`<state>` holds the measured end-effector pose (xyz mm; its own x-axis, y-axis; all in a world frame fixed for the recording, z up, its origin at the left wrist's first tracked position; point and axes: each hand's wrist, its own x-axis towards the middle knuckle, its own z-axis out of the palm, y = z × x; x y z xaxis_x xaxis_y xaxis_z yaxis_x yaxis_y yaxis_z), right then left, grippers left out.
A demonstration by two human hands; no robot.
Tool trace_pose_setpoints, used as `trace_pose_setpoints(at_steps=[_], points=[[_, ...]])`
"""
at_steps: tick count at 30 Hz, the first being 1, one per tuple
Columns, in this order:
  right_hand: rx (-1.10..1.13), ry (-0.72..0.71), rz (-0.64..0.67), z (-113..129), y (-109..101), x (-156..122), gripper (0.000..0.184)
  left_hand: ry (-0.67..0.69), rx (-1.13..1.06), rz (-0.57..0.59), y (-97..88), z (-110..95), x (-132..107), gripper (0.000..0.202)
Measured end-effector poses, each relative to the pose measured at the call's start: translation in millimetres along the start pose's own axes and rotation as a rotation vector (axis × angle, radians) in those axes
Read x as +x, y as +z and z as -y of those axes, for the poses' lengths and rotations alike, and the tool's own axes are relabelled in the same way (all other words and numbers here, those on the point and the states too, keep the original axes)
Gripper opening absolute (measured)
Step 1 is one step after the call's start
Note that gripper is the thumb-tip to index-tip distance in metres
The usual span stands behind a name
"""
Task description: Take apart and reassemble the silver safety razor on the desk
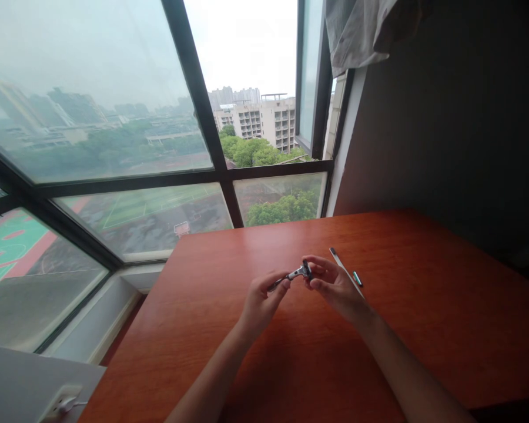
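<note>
A razor with a silver neck and a dark head is held above the table, its head pointing right. My left hand is closed around the dark handle, thumb and fingers pinching it. The thumb and fingers of my right hand grip the razor's head from the right side. Just beyond my right hand lies a long thin pale stick with a dark end, partly hidden by that hand. Beside it rests a small dark and silvery piece, too small to name surely.
The reddish-brown wooden table spreads under both hands. Large dark-framed windows stand behind and to the left, one pane open. A grey curtain hangs at the upper right. At the lower left, a plug sits in a wall socket.
</note>
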<state>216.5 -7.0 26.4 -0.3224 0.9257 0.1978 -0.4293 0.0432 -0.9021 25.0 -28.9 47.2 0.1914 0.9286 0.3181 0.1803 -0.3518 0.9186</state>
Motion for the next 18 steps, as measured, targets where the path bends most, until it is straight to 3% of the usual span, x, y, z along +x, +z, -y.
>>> trace_pose_setpoints(at_steps=[18], points=[[-0.028, 0.003, -0.008, 1.1, -2.3, -0.9, 0.049, 0.048, 0.055, 0.009, -0.9, -1.4, 0.5, 0.027]])
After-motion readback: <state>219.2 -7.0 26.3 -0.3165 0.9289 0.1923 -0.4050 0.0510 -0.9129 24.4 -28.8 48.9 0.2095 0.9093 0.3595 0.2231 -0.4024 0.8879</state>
